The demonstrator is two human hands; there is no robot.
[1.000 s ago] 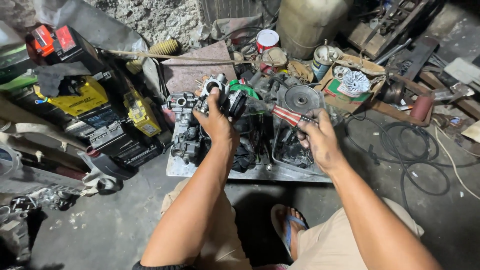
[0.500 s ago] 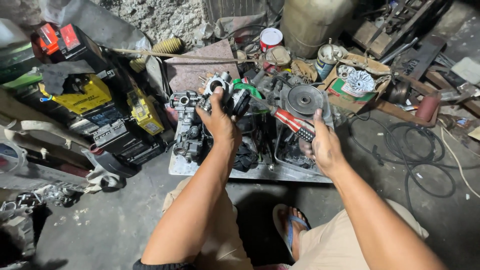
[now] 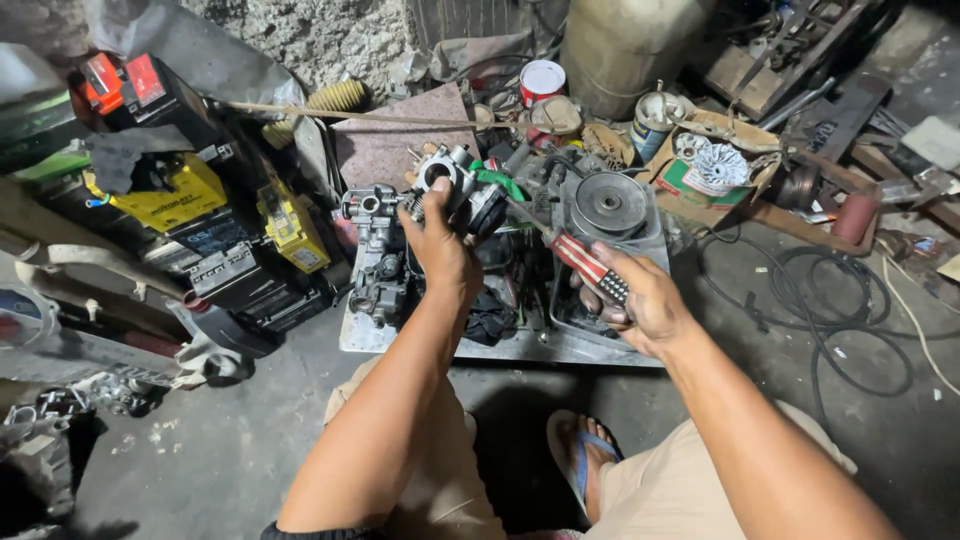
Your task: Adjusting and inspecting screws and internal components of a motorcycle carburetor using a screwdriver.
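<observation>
I see my left hand point(image 3: 437, 240) clamped around a grey metal carburetor point(image 3: 447, 178), held up above the metal tray point(image 3: 520, 346). My right hand point(image 3: 632, 300) grips a red-striped screwdriver point(image 3: 585, 267), its tip near the carburetor.

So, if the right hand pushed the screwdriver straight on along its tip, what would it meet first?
Probably the carburetor held in the left hand. The right hand aims the red-handled screwdriver up-left, and its tip seems to end near that part, though depth is unclear.
</observation>
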